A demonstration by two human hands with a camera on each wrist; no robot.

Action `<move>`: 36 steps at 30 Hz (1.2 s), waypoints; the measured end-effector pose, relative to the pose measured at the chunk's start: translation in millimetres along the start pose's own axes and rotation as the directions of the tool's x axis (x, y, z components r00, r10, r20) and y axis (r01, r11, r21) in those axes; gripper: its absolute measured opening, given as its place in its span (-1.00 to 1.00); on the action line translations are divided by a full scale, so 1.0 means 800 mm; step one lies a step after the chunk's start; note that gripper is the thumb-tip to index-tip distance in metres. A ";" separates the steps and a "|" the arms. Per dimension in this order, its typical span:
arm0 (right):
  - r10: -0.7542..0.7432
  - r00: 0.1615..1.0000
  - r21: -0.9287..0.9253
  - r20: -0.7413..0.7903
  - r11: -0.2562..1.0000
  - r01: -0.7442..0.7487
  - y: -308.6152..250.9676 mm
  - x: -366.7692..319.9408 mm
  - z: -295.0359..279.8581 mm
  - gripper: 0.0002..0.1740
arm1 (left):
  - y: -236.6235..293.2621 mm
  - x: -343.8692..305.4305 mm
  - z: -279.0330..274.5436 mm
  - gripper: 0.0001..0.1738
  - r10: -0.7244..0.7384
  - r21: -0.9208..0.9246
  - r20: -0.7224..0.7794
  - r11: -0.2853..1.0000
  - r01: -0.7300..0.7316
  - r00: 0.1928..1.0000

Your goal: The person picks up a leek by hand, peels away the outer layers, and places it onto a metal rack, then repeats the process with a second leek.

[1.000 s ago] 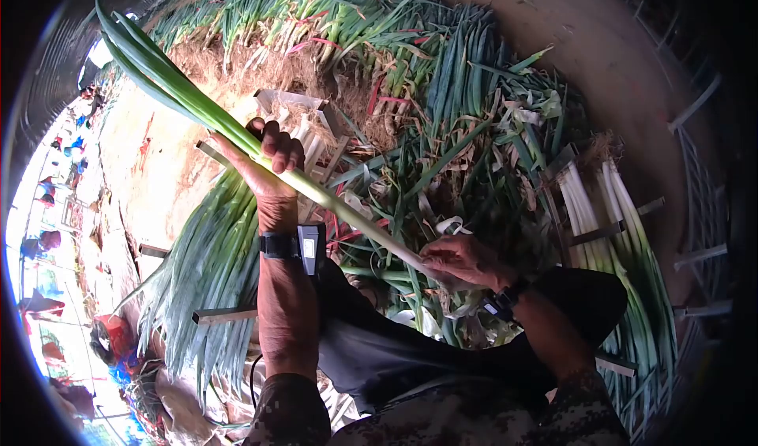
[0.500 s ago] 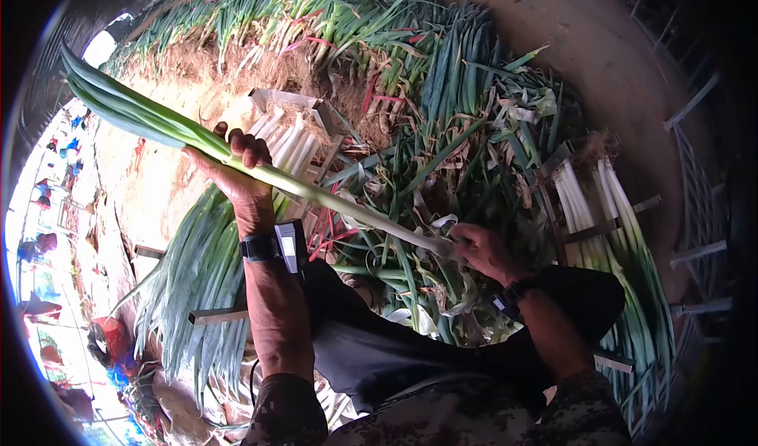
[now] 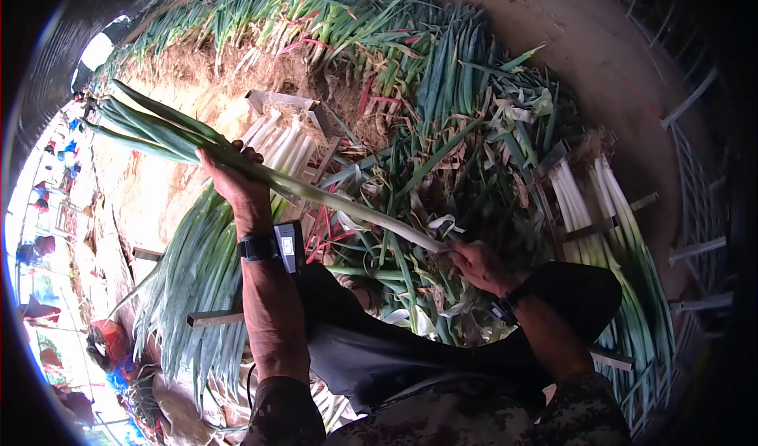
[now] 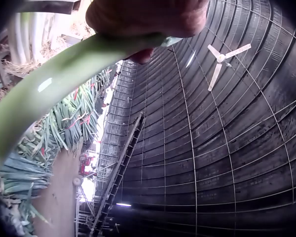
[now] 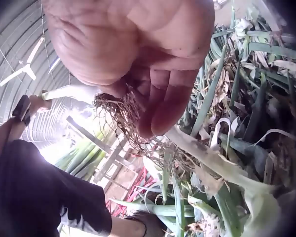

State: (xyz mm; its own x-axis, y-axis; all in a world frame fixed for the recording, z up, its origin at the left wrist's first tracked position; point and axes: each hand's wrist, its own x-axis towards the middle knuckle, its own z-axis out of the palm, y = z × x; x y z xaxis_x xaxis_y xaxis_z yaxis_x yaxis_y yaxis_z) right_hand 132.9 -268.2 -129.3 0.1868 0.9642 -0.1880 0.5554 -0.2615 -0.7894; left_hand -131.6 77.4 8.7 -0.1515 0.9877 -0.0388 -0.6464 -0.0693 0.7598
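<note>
A long green onion (image 3: 347, 206) stretches across in front of me, its green leaves spread to the upper left and its white end to the right. My left hand (image 3: 235, 187) grips it where the white stalk turns green. At the root end, my right hand (image 3: 482, 267) holds on with curled fingers. In the right wrist view, brown stringy roots (image 5: 113, 114) show beside these fingers, and a pale limp strip of leaf sheath (image 5: 207, 159) trails below them. The stalk (image 4: 49, 84) bows in the left wrist view.
Green onions lie on a metal rack (image 3: 213, 317) at left, with more on another rack (image 3: 592, 231) at right. Loose leaves and peelings (image 3: 442, 169) heap up between them. Bundles with red ties (image 3: 316, 27) line the back. A black-clothed leg (image 3: 379, 351) is below the hands.
My left hand has shifted left and a little down. The right hand has moved slightly right, still at the root end. The onion's leaves have dropped and fanned out, and its stalk now bends.
</note>
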 end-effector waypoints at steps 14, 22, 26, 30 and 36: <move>-0.147 0.948 -0.009 -0.282 0.989 0.151 0.074 -0.036 0.028 -0.71 | -0.026 -0.036 0.013 -0.46 0.004 0.124 -0.001 0.992 -0.004 1.000; 0.322 0.940 0.048 -0.112 0.947 -0.319 0.142 -0.077 -0.004 -0.47 | 0.044 0.008 -0.044 -0.39 0.224 0.189 -0.002 0.957 -0.220 0.974; 0.248 0.965 0.317 -0.087 0.925 -0.209 0.050 -0.028 0.009 -0.35 | 0.040 0.011 -0.033 -0.41 0.188 0.138 -0.104 0.975 -0.173 0.977; 0.225 0.974 0.281 -0.010 0.936 -0.213 0.020 0.003 0.017 -0.29 | 0.031 0.018 -0.040 -0.46 0.085 0.042 -0.035 0.996 -0.083 0.996; 0.142 0.989 0.604 -0.036 0.792 -0.092 0.014 0.022 0.047 -0.53 | 0.031 0.017 -0.062 -0.48 -0.007 -0.084 -0.018 0.996 0.006 1.000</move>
State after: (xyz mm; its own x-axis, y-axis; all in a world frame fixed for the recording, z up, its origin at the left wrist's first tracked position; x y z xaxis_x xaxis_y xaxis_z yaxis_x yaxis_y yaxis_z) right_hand 112.0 -252.1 -163.2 0.2934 0.9149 -0.2771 -0.0671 -0.2695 -0.9607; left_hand -186.4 82.2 -5.3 -0.1601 0.9855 -0.0560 -0.7077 -0.0750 0.7026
